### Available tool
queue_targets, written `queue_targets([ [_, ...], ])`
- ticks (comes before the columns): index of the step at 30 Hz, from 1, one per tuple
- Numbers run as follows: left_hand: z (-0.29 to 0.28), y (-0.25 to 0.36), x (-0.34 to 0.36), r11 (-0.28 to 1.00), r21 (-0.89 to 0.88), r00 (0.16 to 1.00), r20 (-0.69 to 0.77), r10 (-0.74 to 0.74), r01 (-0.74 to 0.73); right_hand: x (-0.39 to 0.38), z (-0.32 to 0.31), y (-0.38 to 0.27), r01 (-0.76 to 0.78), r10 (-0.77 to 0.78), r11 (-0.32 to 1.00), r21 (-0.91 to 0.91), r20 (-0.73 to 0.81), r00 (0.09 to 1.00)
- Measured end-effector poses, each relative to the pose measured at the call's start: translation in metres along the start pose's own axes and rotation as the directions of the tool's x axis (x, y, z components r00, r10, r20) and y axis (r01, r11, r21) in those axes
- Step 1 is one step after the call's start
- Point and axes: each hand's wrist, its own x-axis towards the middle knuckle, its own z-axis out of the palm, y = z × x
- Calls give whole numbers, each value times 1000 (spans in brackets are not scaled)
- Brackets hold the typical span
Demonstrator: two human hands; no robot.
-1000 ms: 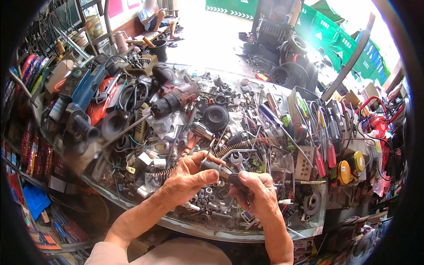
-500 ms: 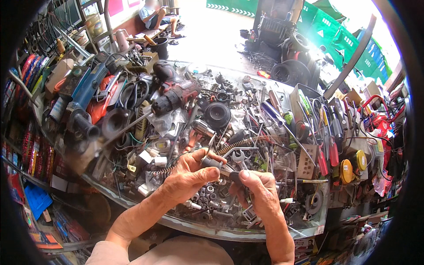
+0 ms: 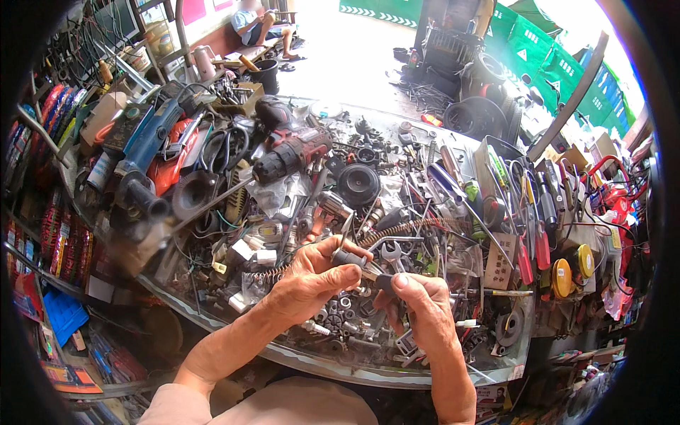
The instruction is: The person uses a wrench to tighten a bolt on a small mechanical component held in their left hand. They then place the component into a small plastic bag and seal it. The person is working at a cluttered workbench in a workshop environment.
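Observation:
Over the near part of the cluttered bench, my left hand (image 3: 312,275) pinches a short grey cylindrical part (image 3: 348,259) between thumb and fingers. A thin pointed metal piece (image 3: 346,228) juts up beside those fingers; whether it belongs to the part is unclear. My right hand (image 3: 423,301) is closed on a small tool with a dark handle (image 3: 384,282), its thumb on top. The tool's slim metal end meets or nearly meets the grey part; its exact kind is hidden. Just beyond the hands lies an open-ended wrench (image 3: 392,255), with loose nuts (image 3: 340,312) below them.
A cordless drill (image 3: 292,154), a round black horn-like disc (image 3: 358,184) and a long coil spring (image 3: 407,228) lie farther back. Red-handled screwdrivers (image 3: 524,263) stand at the right. A blue power tool (image 3: 152,134) is at the left. Someone sits on a far bench (image 3: 258,51).
The whole scene sits slightly farther right in the picture, as my head has turned a little left. Both hands keep nearly the same grip and position relative to each other.

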Motion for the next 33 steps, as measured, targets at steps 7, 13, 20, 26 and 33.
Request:
queue_targets([
  [7, 1, -2, 0, 998, 57, 999, -30, -16, 18, -2, -6, 0, -75, 75, 994, 79, 5, 997],
  [13, 1, -1, 1, 1000, 4, 1000, -22, -4, 4, 0, 1, 1, 8, -8, 1000, 15, -17, 1000],
  [20, 2, -2, 0, 1000, 29, 999, -40, 1, 0, -1, -2, -1, -53, 54, 997, 53, -9, 998],
  [26, 2, 0, 0, 1000, 16, 999, -35, -20, 21, 1, 0, 1, 4, -3, 999, 43, -13, 1000],
  [33, 1, -2, 0, 999, 32, 999, -25, -22, 23, 0, 0, -1, -22, 23, 999, 40, -29, 999],
])
